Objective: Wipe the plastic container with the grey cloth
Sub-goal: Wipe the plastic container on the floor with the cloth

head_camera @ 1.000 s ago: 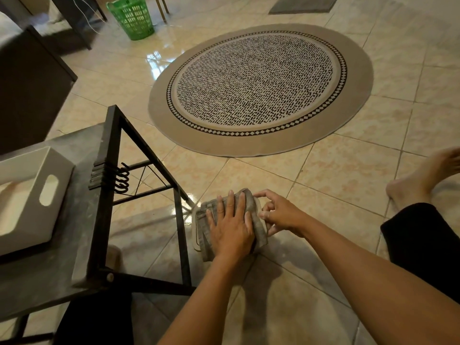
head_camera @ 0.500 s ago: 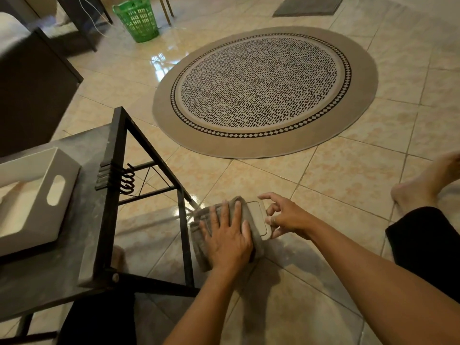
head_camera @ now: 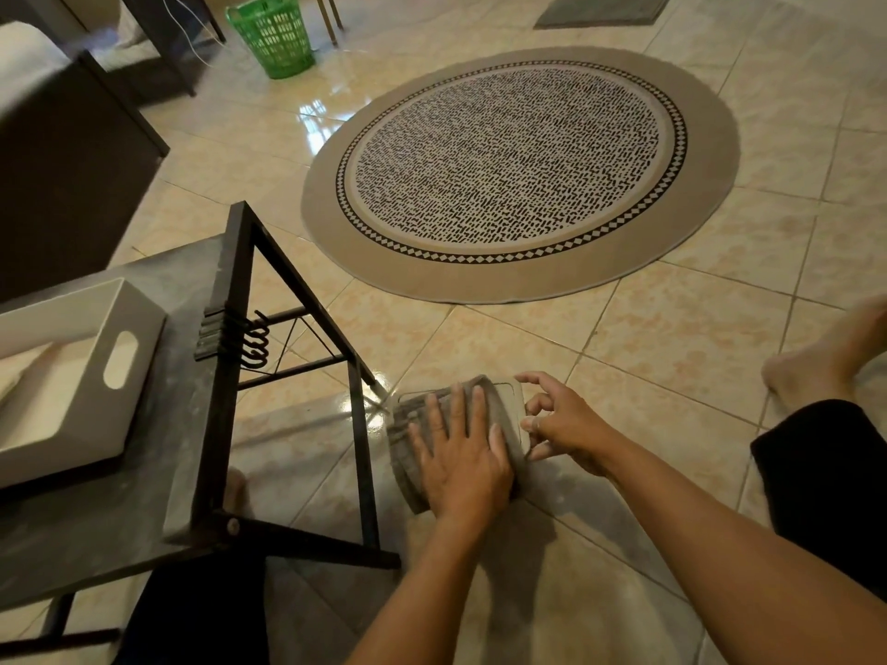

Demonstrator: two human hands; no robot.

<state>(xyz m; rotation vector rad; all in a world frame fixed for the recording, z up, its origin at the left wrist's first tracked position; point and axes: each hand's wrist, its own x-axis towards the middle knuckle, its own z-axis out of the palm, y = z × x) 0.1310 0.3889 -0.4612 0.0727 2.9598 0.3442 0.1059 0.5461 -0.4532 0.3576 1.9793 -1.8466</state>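
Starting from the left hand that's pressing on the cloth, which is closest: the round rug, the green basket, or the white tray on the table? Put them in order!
From the left hand:
1. White tray, on the table to its left, nearest.
2. Round rug, on the floor ahead. The gap to its near edge looks similar to the tray's, so the first two are close.
3. Green basket, far at the top left, farthest.

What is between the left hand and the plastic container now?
Only the grey cloth. The left hand presses it flat on the container, whose right edge the right hand steadies directly.
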